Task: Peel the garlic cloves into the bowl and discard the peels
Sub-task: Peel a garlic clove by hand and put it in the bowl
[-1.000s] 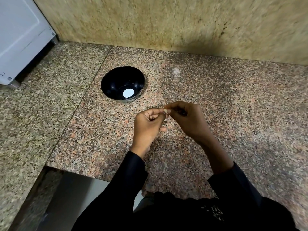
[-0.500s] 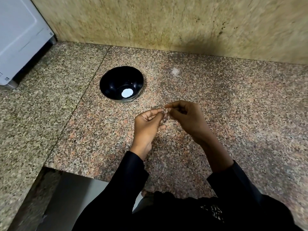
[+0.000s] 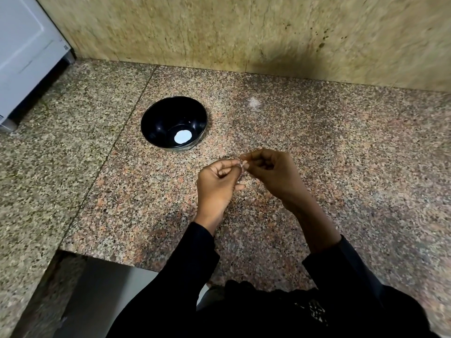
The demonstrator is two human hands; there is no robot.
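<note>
A small pale garlic clove (image 3: 242, 163) is pinched between the fingertips of both hands, a little above the granite counter (image 3: 341, 167). My left hand (image 3: 218, 184) holds it from the left with thumb and forefinger, the other fingers curled. My right hand (image 3: 271, 175) pinches it from the right; most of the clove is hidden by the fingers. A black bowl (image 3: 156, 123) stands to the upper left of the hands, with a round white patch at its bottom.
A tan stone wall (image 3: 244, 32) backs the counter. A white appliance (image 3: 22, 52) stands at the far left. The counter's front edge has a cut-out at the lower left, with the floor (image 3: 105, 296) below. A faint white smudge (image 3: 253, 102) lies beyond the hands.
Both hands stay together at the clove, their fingers shifting slightly. The bowl has not moved.
</note>
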